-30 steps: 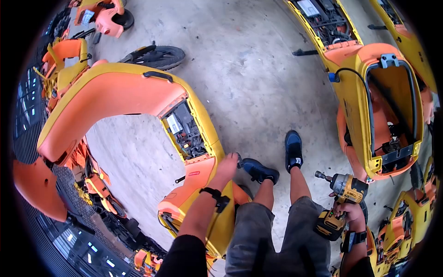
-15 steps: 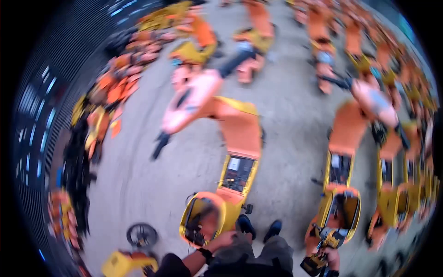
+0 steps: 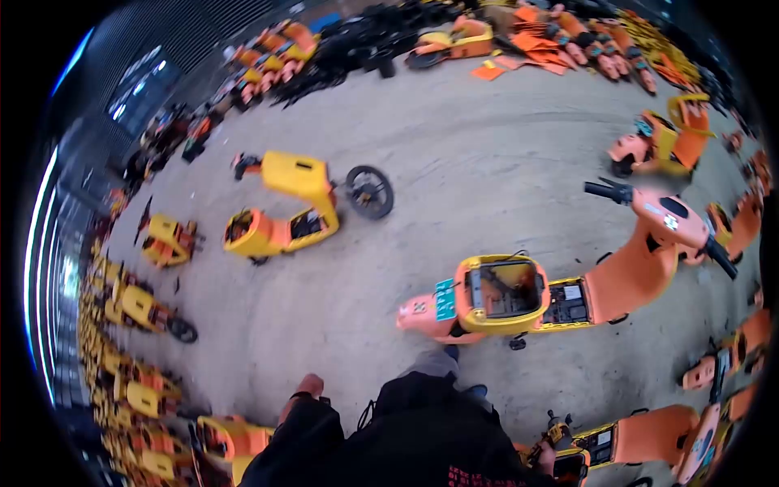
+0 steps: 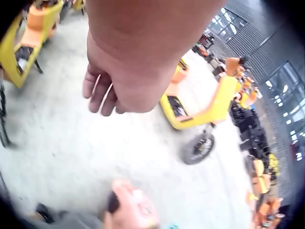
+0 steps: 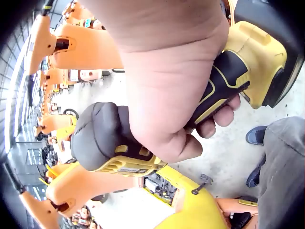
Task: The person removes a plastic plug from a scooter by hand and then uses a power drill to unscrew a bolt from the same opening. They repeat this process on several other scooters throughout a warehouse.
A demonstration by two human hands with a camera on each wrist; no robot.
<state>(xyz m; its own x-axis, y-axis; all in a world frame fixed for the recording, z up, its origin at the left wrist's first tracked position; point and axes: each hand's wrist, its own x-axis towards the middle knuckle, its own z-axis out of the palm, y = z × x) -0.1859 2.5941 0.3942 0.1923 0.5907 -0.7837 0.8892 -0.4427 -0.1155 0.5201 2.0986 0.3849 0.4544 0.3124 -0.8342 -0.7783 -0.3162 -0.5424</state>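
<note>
My right hand (image 5: 169, 95) grips the handle of a yellow and black cordless impact driver (image 5: 228, 76), its fingers wrapped round the grip. In the head view the impact driver (image 3: 558, 430) shows low at the right, beside a scooter's seat opening. My left hand (image 4: 126, 83) hangs with loosely curled fingers above the concrete floor, and nothing shows in it. From the head, that left hand (image 3: 308, 385) appears out to the left of the body. Closest ahead stands an orange and yellow scooter (image 3: 633, 276) with its seat box uncovered and a green plate (image 3: 445, 299) at its rear.
A yellow scooter (image 3: 296, 178) with an exposed front wheel (image 3: 370, 192) stands farther off. Rows of yellow scooters (image 3: 142, 390) line the left side. Piles of orange panels (image 3: 540, 45) and black parts (image 3: 349, 57) lie along the back. Another scooter (image 3: 653, 434) is at the lower right.
The head view has swung left and up, bringing more of the hall into sight. My left hand, earlier over the near scooter's side, now hangs away from it. The right hand still holds the impact driver.
</note>
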